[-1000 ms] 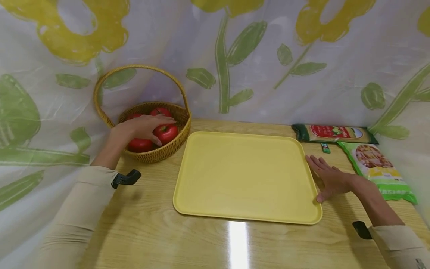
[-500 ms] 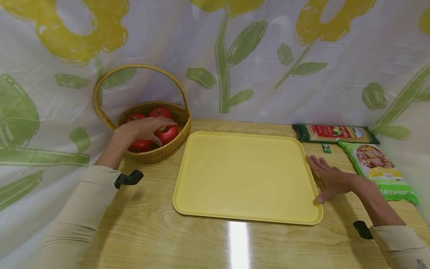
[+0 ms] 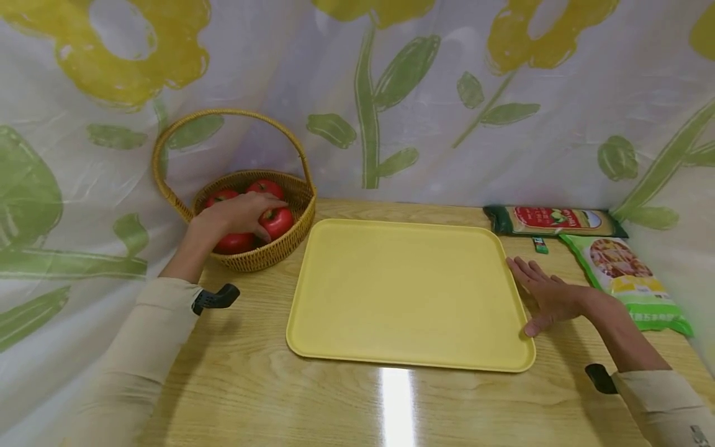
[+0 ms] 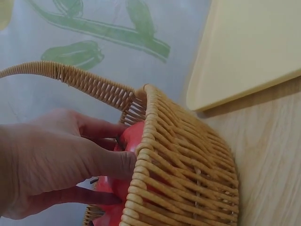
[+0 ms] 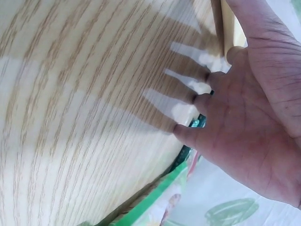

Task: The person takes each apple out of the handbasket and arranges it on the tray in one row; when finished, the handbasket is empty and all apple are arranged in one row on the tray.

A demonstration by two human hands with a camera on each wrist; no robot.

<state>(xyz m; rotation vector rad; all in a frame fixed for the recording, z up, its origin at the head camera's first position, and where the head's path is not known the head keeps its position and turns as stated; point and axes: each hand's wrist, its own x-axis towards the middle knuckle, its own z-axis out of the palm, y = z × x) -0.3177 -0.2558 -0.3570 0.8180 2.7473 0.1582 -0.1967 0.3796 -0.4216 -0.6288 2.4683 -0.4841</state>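
In the head view my left hand (image 3: 242,214) reaches into a wicker basket (image 3: 257,257) at the left, which holds several red tomatoes. Its thumb and fingers curl round a tomato (image 3: 277,222) at the basket's right side. Closer up, in the left wrist view, the thumb lies across that tomato (image 4: 134,134) beside the basket rim (image 4: 146,136), and the fingertips are partly hidden. My right hand (image 3: 550,298), fingers spread and straight, touches the right edge of a yellow tray (image 3: 408,298). In the right wrist view, the right palm (image 5: 244,108) shows.
To the right lie a green-and-tan packet (image 3: 558,221), a small green packet (image 3: 540,245) and a green-edged food bag (image 3: 631,282). A flowered curtain (image 3: 391,93) hangs behind the wooden table (image 3: 313,403). The basket's tall handle (image 3: 229,113) arches above the left hand.
My left hand has shifted very slightly to the right over the tomatoes. The right hand and the tray stay in place; the head view has moved a little.
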